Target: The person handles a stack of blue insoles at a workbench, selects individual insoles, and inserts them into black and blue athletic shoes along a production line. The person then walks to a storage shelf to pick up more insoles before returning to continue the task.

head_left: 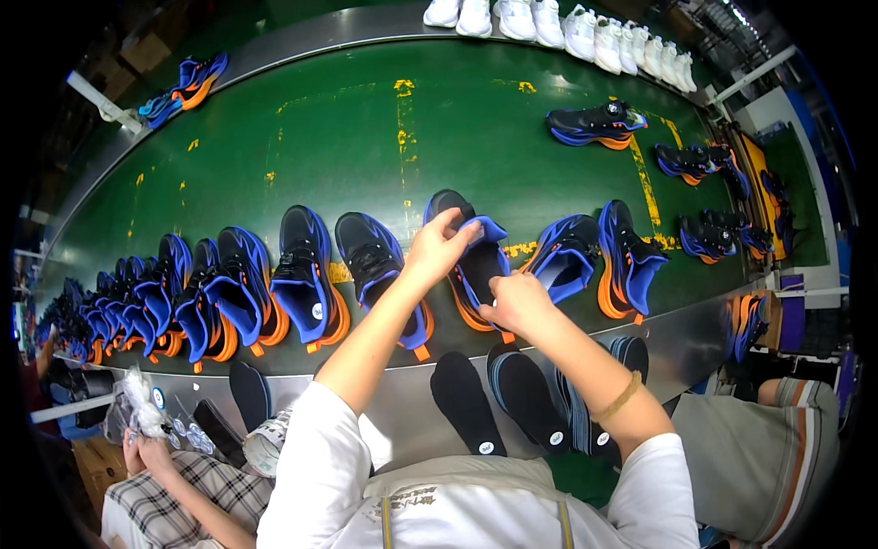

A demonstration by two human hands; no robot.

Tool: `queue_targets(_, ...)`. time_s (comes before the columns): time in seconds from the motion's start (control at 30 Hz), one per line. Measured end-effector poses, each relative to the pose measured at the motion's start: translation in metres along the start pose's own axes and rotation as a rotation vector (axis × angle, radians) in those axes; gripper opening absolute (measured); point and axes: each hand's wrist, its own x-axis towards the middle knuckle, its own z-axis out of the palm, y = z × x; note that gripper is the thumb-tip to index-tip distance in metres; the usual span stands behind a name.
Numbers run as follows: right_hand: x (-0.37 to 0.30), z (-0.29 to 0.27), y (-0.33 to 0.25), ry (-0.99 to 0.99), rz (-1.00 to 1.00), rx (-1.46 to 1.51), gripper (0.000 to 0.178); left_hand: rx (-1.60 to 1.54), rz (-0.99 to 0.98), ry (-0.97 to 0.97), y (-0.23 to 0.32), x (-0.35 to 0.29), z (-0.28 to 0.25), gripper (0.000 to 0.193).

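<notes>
Though apart, both hands (437,249) (523,305) on shoe (479,269)

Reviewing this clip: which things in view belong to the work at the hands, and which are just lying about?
Likely in the work:
- black-and-blue shoe, touched by the left hand and right hand
- probably the black insoles on the near ledge

Apparently just lying about:
- white shoes along the far edge
- blue-and-orange shoes, upper left

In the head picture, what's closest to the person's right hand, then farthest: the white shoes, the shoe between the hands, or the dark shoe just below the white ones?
From the right hand:
1. Shoe between the hands: at its fingertips, leftward.
2. Dark shoe: farther up, rightward.
3. White shoes: top edge, beyond it.
</notes>
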Motion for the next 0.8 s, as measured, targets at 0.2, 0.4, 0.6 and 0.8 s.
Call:
queue_targets(0.2, 0.004, 0.007, -0.015, 0.042, -0.052, -0.168, 0.026, 0.006, 0.007, -0.027, -0.013, 0.009, 0.0, 0.06)
queue_targets(0.4, 0.012, -0.002, -0.007, -0.111, -0.112, -0.221, 0.022, -0.072, 0.004, -0.051, -0.013, 0.006, -0.005, 0.054)
queue_targets(0.6, 0.031, 0.043, 0.004, 0.199, -0.218, -0.212, 0.015, -0.041, 0.071, -0.048, -0.016, 0.008, 0.0, 0.051)
queue_targets(0.8, 0.046, 0.044, 0.003, 0.049, -0.177, -0.276, 0.02, -0.008, 0.094, -0.07, -0.024, 0.009, -0.005, 0.048)
